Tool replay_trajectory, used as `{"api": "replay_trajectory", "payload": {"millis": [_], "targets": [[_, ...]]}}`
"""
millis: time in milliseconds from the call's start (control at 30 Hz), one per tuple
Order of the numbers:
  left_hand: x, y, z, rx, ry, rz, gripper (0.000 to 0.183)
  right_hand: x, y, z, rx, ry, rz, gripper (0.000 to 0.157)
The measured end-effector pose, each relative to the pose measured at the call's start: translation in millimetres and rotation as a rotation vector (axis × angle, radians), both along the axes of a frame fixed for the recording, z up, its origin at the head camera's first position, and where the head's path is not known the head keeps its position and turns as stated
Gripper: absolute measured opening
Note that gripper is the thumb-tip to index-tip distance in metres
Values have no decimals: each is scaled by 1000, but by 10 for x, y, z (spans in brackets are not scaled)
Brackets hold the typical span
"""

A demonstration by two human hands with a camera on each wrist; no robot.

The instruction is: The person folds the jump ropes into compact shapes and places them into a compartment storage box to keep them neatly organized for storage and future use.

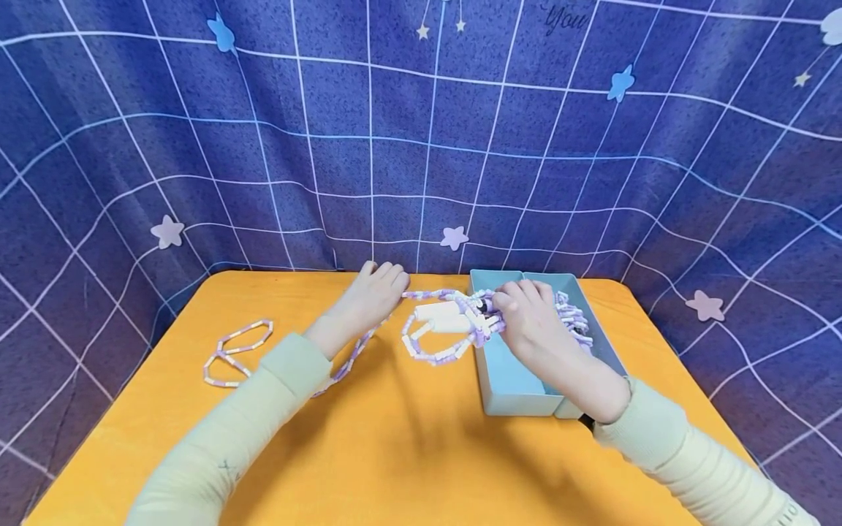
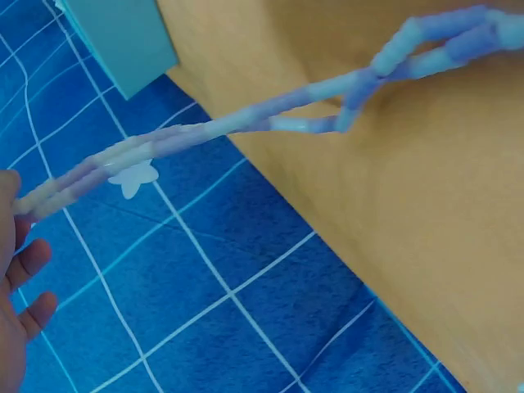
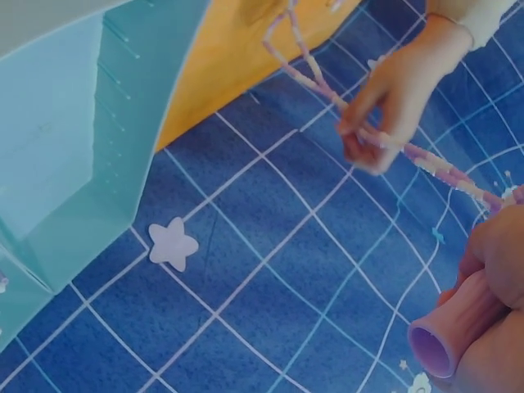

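Observation:
A jump rope of purple and white beads [image 1: 351, 361] runs through my left hand [image 1: 371, 296], which pinches the doubled strand above the table. From there the strand [image 2: 270, 106] stretches taut across to my right hand [image 1: 533, 325]. My right hand grips a gathered bundle of the beaded rope together with its handles; two pale handles [image 1: 442, 318] point left out of the grip, over a hanging loop [image 1: 430, 359]. In the right wrist view, the hollow end of a pinkish handle [image 3: 434, 348] sticks out below the fingers. More beaded strands [image 1: 572, 318] show beyond the right hand.
A light blue divided box [image 1: 520, 404] stands beneath my right hand at the table's right back. Looped rope [image 1: 224, 354] lies on the orange table [image 1: 408, 453] at left. A blue gridded curtain [image 1: 408, 168] hangs behind the back edge.

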State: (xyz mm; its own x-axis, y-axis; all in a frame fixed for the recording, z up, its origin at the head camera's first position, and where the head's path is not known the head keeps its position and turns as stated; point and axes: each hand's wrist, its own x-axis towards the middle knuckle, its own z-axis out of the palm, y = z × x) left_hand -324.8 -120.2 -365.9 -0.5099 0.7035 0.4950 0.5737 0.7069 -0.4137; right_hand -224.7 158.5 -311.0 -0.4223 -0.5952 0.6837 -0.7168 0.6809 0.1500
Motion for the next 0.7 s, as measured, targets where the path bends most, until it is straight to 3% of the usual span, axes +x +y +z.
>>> {"api": "replay_trajectory", "payload": {"millis": [167, 333, 700], "targets": [[35, -52, -87, 1, -45, 4, 20, -26, 52, 54, -67, 57, 60, 30], [87, -68, -181, -10, -74, 14, 23, -28, 78, 94, -107, 72, 59, 40], [314, 53, -289, -79, -33, -47, 23, -29, 17, 89, -172, 54, 8, 48]]}}
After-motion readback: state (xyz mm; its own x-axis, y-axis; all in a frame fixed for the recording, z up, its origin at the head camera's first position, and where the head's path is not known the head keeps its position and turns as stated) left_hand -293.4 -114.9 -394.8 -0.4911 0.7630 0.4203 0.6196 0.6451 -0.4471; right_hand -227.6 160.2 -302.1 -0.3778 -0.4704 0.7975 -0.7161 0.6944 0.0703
